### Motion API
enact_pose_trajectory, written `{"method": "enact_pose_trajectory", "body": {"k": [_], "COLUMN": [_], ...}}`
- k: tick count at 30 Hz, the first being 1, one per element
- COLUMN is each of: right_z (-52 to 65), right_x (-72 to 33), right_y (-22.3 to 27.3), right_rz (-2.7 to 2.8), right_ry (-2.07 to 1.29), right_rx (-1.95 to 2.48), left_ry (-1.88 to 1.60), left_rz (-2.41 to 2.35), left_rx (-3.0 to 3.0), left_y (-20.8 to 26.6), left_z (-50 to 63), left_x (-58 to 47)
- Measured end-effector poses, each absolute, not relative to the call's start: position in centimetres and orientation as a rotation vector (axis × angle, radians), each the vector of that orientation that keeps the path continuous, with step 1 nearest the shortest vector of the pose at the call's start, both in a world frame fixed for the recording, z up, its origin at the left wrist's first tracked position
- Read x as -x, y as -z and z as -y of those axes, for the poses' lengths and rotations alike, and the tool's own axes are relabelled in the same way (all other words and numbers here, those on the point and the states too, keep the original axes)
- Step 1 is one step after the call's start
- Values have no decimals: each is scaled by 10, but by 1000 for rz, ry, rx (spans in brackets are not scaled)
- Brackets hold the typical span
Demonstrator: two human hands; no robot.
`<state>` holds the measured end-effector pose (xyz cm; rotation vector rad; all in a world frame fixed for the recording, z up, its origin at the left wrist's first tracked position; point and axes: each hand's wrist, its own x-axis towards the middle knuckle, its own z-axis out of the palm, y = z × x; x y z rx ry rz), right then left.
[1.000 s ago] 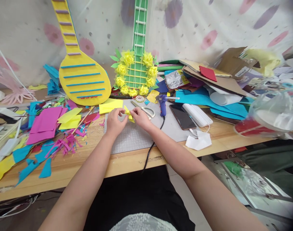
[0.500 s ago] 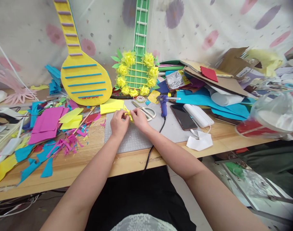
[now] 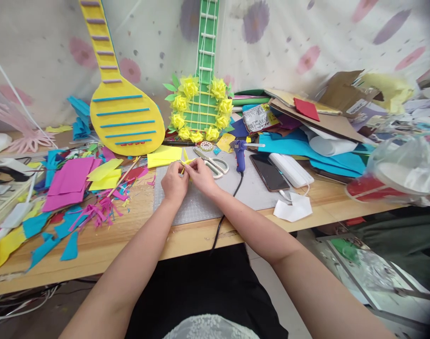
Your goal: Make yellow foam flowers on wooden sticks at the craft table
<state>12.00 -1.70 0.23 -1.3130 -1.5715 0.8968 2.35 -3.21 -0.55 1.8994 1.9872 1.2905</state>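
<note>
I see my left hand [image 3: 175, 181] and right hand [image 3: 203, 177], both curled nearly closed, pinching yellow paper [image 3: 187, 160] above the gray mat [image 3: 201, 207] on a wooden table [image 3: 126, 235], a flowered curtain [image 3: 289, 52] behind.

No text seems clearly legible.

Between the left hand [image 3: 174, 181] and right hand [image 3: 201, 176] we note a small, matt yellow paper piece [image 3: 188, 160]. Beyond the right hand, we find scissors [image 3: 208, 159] with metal blades and cream plastic handles; farther right, a blue pistol-shaped plastic glue gun [image 3: 240, 157] and glossy black rectangular phone [image 3: 269, 173]. Beneath both hands: matt grey gridded mat [image 3: 192, 207], pale wooden table [image 3: 123, 230].
</note>
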Motion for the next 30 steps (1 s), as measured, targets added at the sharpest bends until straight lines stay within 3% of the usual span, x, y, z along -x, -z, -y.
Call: {"method": "enact_pose_trajectory", "body": {"k": [8,30], "right_z": [15,21], "right_x": [-119,-126], "right_y": [0,-10], "right_rz": [1573,2083], "right_ry": [-866,-205], "right_rx": [1347,1624], "left_ry": [-1243,-1169], "left_rz": [-1978,-2019], "left_rx": [-1772,-1695], "left_y": [7,4], "left_z": [31,33], "left_x": [-24,-26]}}
